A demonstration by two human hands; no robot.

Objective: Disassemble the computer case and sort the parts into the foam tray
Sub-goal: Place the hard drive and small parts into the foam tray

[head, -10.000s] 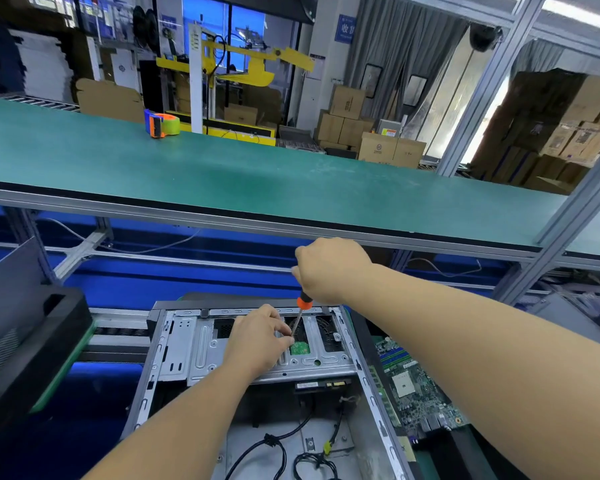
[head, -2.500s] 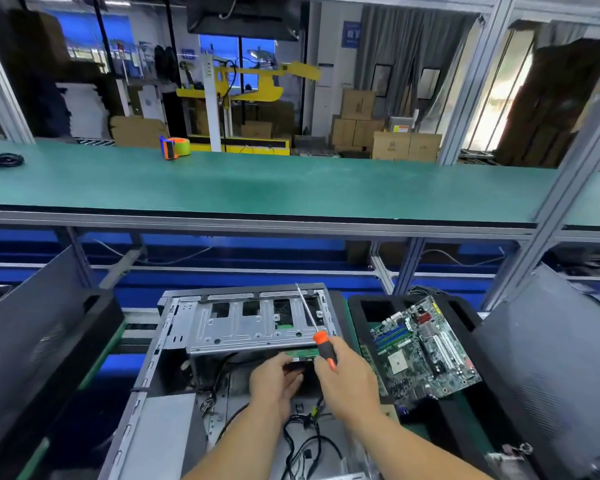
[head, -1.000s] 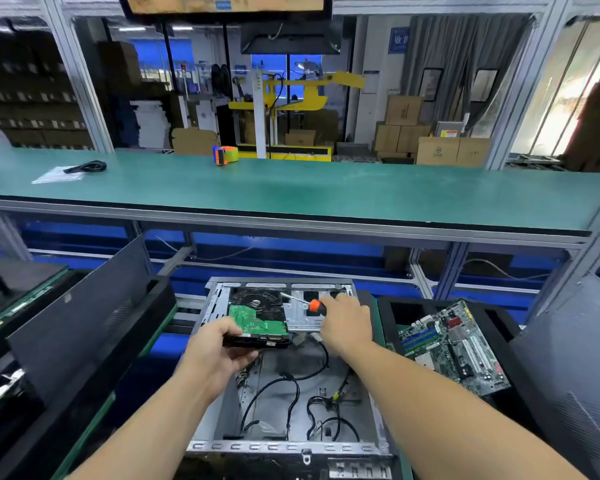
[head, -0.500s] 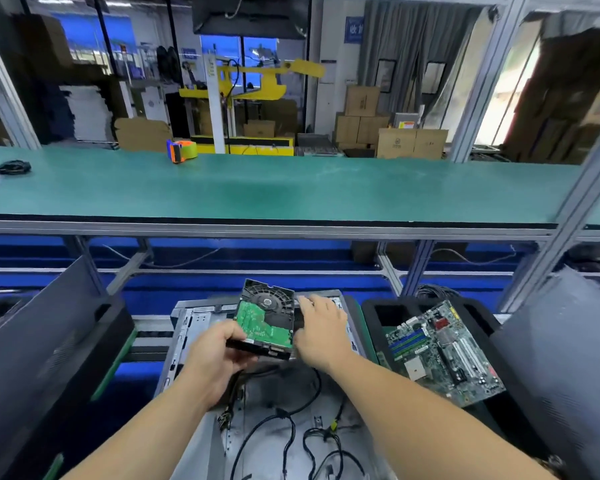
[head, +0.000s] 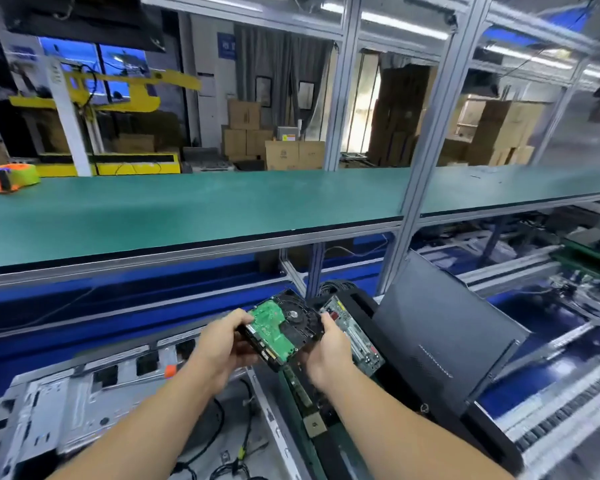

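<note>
Hard drive point(head: 280, 327) | green board up | tilted | both hands grip

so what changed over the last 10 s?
The hard drive came out of the case and moved right, towards the foam tray. Both hands now grip it: left hand, right hand. The right hand let go of the screwdriver, now on the case. Motherboard unchanged in tray.

Black hard drive point(head: 284, 327), green circuit board up, tilted, held above open grey computer case point(head: 84, 410)
</note>
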